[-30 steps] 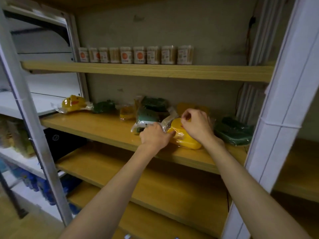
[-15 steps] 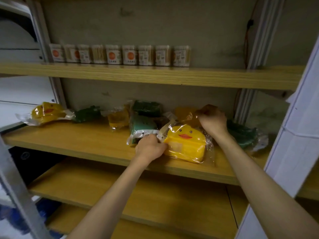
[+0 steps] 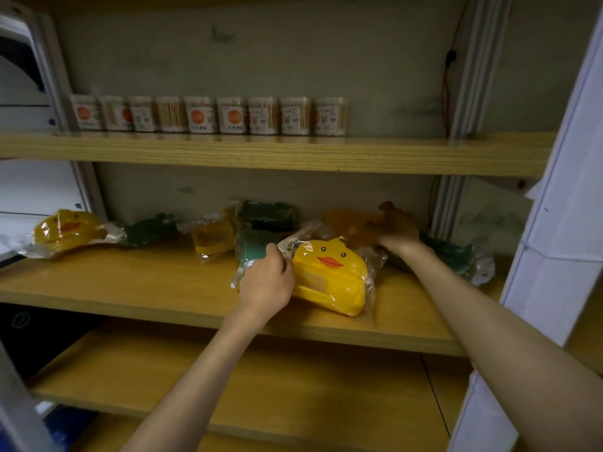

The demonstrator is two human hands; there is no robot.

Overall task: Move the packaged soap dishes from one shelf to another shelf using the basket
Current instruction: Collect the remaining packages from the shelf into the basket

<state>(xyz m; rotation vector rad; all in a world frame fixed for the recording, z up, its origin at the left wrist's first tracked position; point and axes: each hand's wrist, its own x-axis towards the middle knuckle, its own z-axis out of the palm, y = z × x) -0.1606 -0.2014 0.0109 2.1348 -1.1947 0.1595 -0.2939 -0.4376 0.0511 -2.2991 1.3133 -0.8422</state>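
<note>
A yellow duck-faced soap dish (image 3: 329, 275) in clear wrap lies near the front of the middle shelf (image 3: 130, 288). My left hand (image 3: 267, 282) pinches the wrap at the duck's upper left corner. My right hand (image 3: 396, 228) is further back, with its fingers loosely spread over an orange packaged dish (image 3: 341, 218) by the wall; it is dark and blurred. More packaged dishes lie along the shelf: a second yellow duck (image 3: 68, 228) at far left, dark green ones (image 3: 150, 230) (image 3: 266, 215) and a green one (image 3: 452, 256) at right. No basket is in view.
The upper shelf (image 3: 293, 153) carries a row of small jars of wooden sticks (image 3: 208, 115). A bare wooden lower shelf (image 3: 261, 370) sits under my arms. A white upright post (image 3: 554, 239) stands close on the right, and a grey post (image 3: 13, 402) at lower left.
My right hand has let go of the duck's wrap and moved back to the orange package. The duck package now lies face up nearer the shelf front. My left hand keeps its pinch.
</note>
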